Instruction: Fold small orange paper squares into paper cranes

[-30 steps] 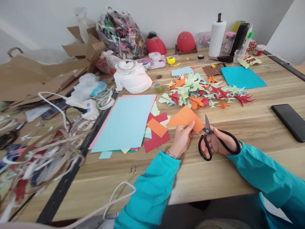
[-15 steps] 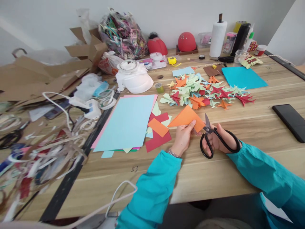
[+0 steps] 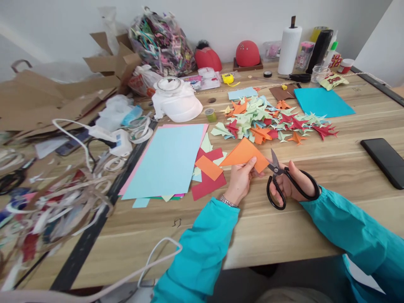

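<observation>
My left hand (image 3: pixel 241 181) pinches the near edge of an orange paper sheet (image 3: pixel 243 154) held just above the wooden table (image 3: pixel 284 235). My right hand (image 3: pixel 292 187) grips black scissors (image 3: pixel 282 179) through their loop handles. The blades point up and left, their tips touching the orange sheet's right corner. Both sleeves are teal. Red and orange paper offcuts (image 3: pixel 208 174) lie just left of my left hand.
A pile of folded paper figures (image 3: pixel 271 122) lies beyond the hands. Stacked light blue and pink sheets (image 3: pixel 167 162) sit to the left, a teal sheet (image 3: pixel 322 102) and a black phone (image 3: pixel 385 162) to the right. Cardboard, tape rolls, a white cap and clutter crowd the left and back.
The scissors have tilted further left and their blades have come to the orange sheet's right corner. My left hand and the sheet have hardly moved.
</observation>
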`<state>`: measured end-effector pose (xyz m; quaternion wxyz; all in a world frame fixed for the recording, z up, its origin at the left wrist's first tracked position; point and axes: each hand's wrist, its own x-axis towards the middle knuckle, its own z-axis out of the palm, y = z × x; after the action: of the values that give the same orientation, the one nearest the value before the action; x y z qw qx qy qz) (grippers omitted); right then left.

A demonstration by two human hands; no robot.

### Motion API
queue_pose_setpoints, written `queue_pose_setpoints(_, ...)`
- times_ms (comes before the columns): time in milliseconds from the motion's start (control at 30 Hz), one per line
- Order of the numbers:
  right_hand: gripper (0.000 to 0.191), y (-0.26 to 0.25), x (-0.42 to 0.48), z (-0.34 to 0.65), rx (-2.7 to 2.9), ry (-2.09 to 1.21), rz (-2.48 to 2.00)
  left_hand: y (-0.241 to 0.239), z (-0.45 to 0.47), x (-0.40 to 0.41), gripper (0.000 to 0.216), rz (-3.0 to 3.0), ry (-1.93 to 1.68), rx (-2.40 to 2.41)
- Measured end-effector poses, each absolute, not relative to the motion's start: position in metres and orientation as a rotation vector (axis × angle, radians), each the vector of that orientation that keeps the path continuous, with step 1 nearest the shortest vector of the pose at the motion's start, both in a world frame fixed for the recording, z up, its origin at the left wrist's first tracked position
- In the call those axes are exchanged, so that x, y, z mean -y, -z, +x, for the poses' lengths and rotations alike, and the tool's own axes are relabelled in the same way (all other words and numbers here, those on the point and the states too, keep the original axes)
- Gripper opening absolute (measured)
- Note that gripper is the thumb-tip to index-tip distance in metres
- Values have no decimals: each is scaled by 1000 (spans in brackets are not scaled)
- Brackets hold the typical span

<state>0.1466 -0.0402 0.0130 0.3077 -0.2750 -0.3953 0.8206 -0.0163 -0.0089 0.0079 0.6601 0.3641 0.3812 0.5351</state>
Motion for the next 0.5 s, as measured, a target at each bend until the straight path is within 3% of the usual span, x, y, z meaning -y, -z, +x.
queue_pose_setpoints(500, 82, -13, 41, 144, 1045, -2173, -719, -7, -17, 11, 23, 865, -1178, -823)
